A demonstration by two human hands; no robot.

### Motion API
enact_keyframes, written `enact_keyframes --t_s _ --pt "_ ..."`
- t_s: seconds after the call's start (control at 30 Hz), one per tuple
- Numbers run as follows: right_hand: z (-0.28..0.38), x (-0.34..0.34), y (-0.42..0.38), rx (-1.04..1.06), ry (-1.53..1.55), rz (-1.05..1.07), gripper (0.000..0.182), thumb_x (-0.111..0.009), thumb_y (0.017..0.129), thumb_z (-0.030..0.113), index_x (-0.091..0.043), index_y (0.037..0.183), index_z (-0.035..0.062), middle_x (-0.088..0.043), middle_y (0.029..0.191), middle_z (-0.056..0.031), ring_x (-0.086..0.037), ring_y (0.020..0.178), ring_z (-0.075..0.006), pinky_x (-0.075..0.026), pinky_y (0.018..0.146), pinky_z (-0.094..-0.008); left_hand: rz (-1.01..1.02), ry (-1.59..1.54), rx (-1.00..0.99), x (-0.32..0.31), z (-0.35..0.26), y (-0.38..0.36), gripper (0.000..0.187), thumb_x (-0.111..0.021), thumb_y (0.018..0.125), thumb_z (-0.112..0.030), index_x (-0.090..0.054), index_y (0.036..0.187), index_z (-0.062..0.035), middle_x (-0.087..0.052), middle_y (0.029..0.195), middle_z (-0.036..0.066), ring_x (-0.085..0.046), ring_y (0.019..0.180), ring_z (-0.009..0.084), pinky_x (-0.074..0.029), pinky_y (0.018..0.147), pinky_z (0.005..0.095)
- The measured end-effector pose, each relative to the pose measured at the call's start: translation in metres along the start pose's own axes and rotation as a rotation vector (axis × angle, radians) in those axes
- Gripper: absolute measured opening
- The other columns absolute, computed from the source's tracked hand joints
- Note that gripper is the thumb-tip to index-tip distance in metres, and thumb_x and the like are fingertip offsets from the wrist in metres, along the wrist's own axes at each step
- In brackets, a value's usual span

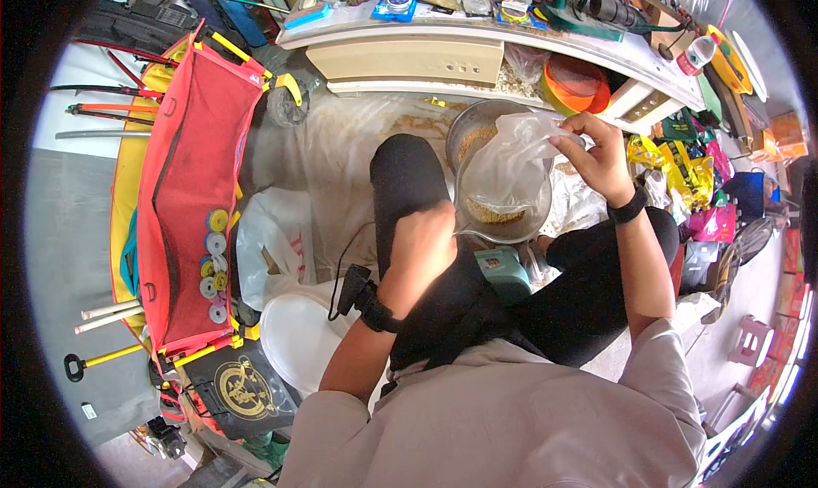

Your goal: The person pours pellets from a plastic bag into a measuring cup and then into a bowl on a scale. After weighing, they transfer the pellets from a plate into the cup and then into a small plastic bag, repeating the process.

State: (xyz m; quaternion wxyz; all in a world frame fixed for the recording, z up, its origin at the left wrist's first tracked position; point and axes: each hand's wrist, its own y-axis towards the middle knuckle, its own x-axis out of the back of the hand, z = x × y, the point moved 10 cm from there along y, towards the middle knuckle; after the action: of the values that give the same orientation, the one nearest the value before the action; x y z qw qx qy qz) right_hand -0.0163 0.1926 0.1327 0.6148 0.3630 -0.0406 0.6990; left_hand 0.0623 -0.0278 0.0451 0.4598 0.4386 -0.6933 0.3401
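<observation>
My right hand (596,157), up at the right, pinches the edge of a translucent plastic bag (511,160). The bag hangs over a metal pan (535,217) that has yellowish grains (492,215) in it. Behind this pan is a larger metal bowl (464,123), also with grains. My left hand (423,239) is closed beside my left knee, at the near left edge of the pan; its fingertips are hidden, and what it grips there cannot be made out. A teal box (503,273) sits just below the pan, between my legs.
A red mesh-topped case (192,198) with spools stands at the left. A white round lid (298,339) lies near my left forearm. Ahead is a cluttered workbench (405,62), with an orange basin (575,88) beneath it. Colourful bags (686,177) are piled at the right.
</observation>
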Motion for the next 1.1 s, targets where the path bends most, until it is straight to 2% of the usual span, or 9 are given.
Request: enact_keyframes --t_s 0.2,0.27,0.43,0.57,0.67,0.73,0.87,0.97,1.1 --pt "-0.006 0.018 0.001 -0.012 -0.121 -0.185 0.01 -0.069 0.087 0.007 -0.063 0.091 0.0001 -0.064 0.078 -0.0056 -0.06 0.071 -0.0122 -0.048 0.066 -0.0278 -0.029 -0.011 -0.02 0.005 -0.003 -0.001 0.013 -0.063 0.073 -0.004 -0.055 0.082 -0.001 -0.066 0.072 0.019 -0.068 0.07 0.0362 -0.054 0.063 0.0453" --pt "-0.032 0.026 -0.002 -0.115 0.204 -0.295 0.012 -0.068 0.087 0.005 -0.061 0.096 0.0002 -0.063 0.08 -0.0041 -0.058 0.073 -0.0094 -0.047 0.067 -0.0259 -0.023 -0.015 -0.018 0.005 -0.003 -0.001 0.013 -0.063 0.073 -0.004 -0.054 0.082 -0.001 -0.066 0.072 0.019 -0.068 0.07 0.0363 -0.054 0.063 0.0453" --pt "-0.017 0.014 0.002 -0.016 -0.012 -0.127 0.017 -0.067 0.085 0.0 -0.057 0.099 -0.0002 -0.06 0.081 -0.0026 -0.055 0.075 -0.0076 -0.047 0.071 -0.024 -0.02 -0.023 -0.017 0.004 -0.003 0.0 0.013 -0.063 0.073 -0.005 -0.054 0.082 -0.0011 -0.066 0.072 0.019 -0.068 0.07 0.0367 -0.054 0.063 0.0458" --pt "-0.009 0.012 0.006 0.003 -0.062 -0.189 0.032 -0.066 0.079 -0.004 -0.053 0.108 0.0012 -0.061 0.093 -0.0117 -0.063 0.084 -0.0222 -0.049 0.077 -0.0298 -0.005 -0.016 -0.006 0.001 0.0 0.0 0.013 -0.063 0.074 -0.006 -0.055 0.083 -0.0011 -0.066 0.073 0.019 -0.068 0.071 0.0368 -0.054 0.064 0.0466" --pt "0.037 0.03 0.0 0.28 -0.504 -0.431 0.037 -0.065 0.071 -0.006 -0.055 0.106 0.0033 -0.059 0.1 -0.0143 -0.058 0.098 -0.0341 -0.047 0.086 -0.0394 -0.005 -0.02 0.002 -0.001 0.003 0.001 0.012 -0.062 0.075 -0.006 -0.056 0.083 -0.0011 -0.067 0.075 0.019 -0.068 0.071 0.0366 -0.054 0.065 0.0468" --pt "0.047 0.031 -0.011 0.376 -0.616 -0.458 0.037 -0.066 0.068 -0.004 -0.057 0.103 0.0058 -0.058 0.099 -0.0138 -0.06 0.09 -0.0341 -0.049 0.079 -0.0423 -0.007 -0.019 0.008 -0.001 0.004 0.001 0.011 -0.062 0.075 -0.006 -0.056 0.083 -0.0011 -0.067 0.075 0.019 -0.068 0.072 0.0365 -0.054 0.065 0.0468" --pt "0.02 -0.068 -0.023 0.258 -0.387 0.448 0.039 -0.068 0.07 0.008 -0.06 0.108 0.008 -0.058 0.109 -0.012 -0.063 0.081 -0.0367 -0.053 0.07 -0.0449 0.016 -0.037 0.025 -0.003 0.006 0.001 0.012 -0.062 0.075 -0.006 -0.057 0.085 -0.0015 -0.068 0.078 0.018 -0.068 0.074 0.0361 -0.054 0.067 0.0463" --pt "0.007 -0.103 -0.038 0.124 -0.45 0.58 0.063 -0.076 0.071 0.028 -0.054 0.127 0.0095 -0.056 0.123 -0.0121 -0.06 0.105 -0.0347 -0.05 0.087 -0.0448 0.037 -0.032 0.031 -0.003 0.007 0.0 0.013 -0.063 0.074 -0.006 -0.057 0.086 -0.0017 -0.068 0.079 0.018 -0.068 0.076 0.0359 -0.054 0.068 0.0463" --pt "0.006 -0.119 -0.048 0.222 -0.758 0.397 0.06 -0.073 0.074 0.031 -0.054 0.126 0.0076 -0.05 0.127 -0.0117 -0.046 0.122 -0.0295 -0.037 0.102 -0.0434 0.029 -0.035 0.049 -0.003 0.009 0.001 0.014 -0.063 0.073 -0.006 -0.058 0.086 -0.0018 -0.068 0.08 0.017 -0.068 0.077 0.0358 -0.053 0.069 0.0465"
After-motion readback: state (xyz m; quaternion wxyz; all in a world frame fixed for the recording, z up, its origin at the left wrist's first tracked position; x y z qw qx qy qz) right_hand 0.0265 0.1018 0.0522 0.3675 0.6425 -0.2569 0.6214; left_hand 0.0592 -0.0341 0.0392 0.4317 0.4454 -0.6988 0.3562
